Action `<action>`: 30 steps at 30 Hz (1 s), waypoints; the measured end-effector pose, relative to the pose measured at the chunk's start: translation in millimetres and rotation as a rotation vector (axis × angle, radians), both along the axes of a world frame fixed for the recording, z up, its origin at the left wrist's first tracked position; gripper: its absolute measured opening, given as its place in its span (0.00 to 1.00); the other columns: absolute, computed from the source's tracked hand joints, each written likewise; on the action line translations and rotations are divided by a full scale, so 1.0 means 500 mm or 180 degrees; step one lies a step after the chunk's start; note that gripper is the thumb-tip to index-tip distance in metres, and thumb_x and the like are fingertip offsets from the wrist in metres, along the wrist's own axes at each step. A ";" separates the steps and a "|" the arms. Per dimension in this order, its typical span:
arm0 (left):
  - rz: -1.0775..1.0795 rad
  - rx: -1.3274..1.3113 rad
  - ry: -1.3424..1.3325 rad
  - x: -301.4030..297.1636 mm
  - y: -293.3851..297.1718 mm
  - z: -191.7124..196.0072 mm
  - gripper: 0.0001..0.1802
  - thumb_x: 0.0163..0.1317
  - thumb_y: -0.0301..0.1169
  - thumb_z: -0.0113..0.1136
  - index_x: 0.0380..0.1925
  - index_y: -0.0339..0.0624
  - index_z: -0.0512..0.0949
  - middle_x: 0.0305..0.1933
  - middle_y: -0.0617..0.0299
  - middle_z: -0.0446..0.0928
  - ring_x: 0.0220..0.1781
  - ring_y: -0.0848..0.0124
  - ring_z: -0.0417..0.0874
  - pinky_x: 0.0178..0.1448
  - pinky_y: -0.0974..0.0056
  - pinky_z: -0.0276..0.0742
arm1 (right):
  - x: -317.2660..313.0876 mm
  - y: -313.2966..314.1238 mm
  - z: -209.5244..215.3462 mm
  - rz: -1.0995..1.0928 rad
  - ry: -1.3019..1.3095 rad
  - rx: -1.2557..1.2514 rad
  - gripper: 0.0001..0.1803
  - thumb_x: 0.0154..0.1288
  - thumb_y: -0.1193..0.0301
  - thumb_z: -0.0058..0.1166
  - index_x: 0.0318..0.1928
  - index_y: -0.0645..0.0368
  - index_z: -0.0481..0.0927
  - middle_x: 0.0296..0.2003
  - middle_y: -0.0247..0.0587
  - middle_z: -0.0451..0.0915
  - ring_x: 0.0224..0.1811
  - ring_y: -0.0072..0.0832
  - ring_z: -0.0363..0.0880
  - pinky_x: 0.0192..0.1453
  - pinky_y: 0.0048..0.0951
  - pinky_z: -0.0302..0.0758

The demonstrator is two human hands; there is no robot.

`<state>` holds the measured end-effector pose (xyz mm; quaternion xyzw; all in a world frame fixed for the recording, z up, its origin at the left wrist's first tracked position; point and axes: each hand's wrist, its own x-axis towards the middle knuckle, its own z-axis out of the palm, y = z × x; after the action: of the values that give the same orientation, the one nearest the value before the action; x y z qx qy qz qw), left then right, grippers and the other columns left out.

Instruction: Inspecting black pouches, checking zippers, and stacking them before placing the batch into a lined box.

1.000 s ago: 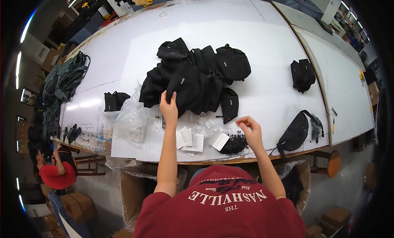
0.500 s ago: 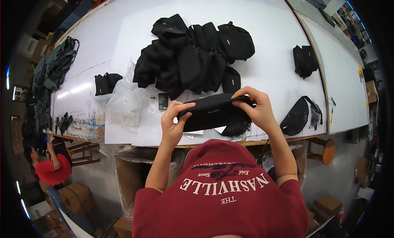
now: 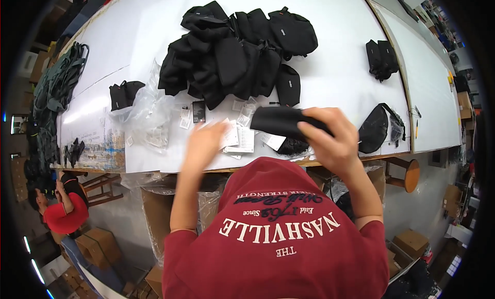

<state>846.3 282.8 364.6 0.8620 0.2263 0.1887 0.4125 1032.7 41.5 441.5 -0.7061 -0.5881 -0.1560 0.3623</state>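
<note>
My right hand (image 3: 332,139) grips a black fabric pouch (image 3: 273,120) by its right end, thumb below and fingers over the top. The pouch is held above the front part of the table, its free end pointing left. My left hand (image 3: 206,140) is apart from the pouch, smeared by motion, with its fingertips at the edge of several white printed cards (image 3: 241,139). Whether it pinches one does not show. Beyond the hands lies a big heap of black pouches (image 3: 232,62), and a single black pouch (image 3: 289,85) rests at its near right side.
Left of the cards lie a small black box (image 3: 198,112) and crumpled clear plastic bags (image 3: 149,121). A black waist bag (image 3: 374,129) and a pair of black pouches (image 3: 381,59) lie to the right. Green-grey bags (image 3: 64,82) hang over the far left. Another person (image 3: 67,211) sits there.
My left hand has let go of the pouch and moved left and down to the cards. The pouch, now in my right hand alone, has swung up and narrowed in view.
</note>
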 end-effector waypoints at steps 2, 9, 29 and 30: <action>0.0107 0.0170 0.0156 0.002 0.014 0.022 0.23 0.66 0.30 0.51 0.61 0.42 0.68 0.67 0.49 0.66 0.71 0.57 0.63 0.71 0.57 0.56 | 0.005 -0.015 -0.006 -0.0233 -0.0122 0.0108 0.16 0.36 0.83 0.61 0.32 0.61 0.81 0.39 0.43 0.78 0.32 0.36 0.79 0.31 0.32 0.78; -0.1409 -0.0628 -0.0839 0.039 -0.131 0.072 0.31 0.61 0.36 0.60 0.64 0.42 0.67 0.64 0.46 0.69 0.68 0.54 0.66 0.68 0.56 0.61 | -0.038 0.011 0.002 0.0284 -0.0071 0.0193 0.17 0.36 0.84 0.62 0.33 0.61 0.82 0.40 0.44 0.78 0.35 0.38 0.79 0.34 0.31 0.79; -0.0810 0.0765 -0.0832 -0.061 -0.091 0.041 0.17 0.43 0.20 0.63 0.37 0.46 0.85 0.48 0.58 0.83 0.54 0.55 0.79 0.59 0.58 0.73 | -0.069 -0.071 0.009 0.0246 0.1499 -0.1156 0.08 0.50 0.81 0.62 0.33 0.64 0.78 0.49 0.47 0.81 0.49 0.43 0.81 0.53 0.34 0.77; -0.0772 0.1100 -0.1057 -0.067 -0.092 0.050 0.18 0.43 0.21 0.62 0.37 0.48 0.86 0.51 0.55 0.81 0.55 0.56 0.78 0.59 0.58 0.72 | -0.075 -0.074 0.023 0.0439 0.1537 -0.1144 0.10 0.47 0.82 0.63 0.32 0.63 0.79 0.52 0.48 0.79 0.53 0.46 0.79 0.57 0.37 0.75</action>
<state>812.6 236.6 389.4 0.8977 0.0150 0.3126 0.3102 995.0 4.3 453.1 -0.7339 -0.5497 0.1477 0.3706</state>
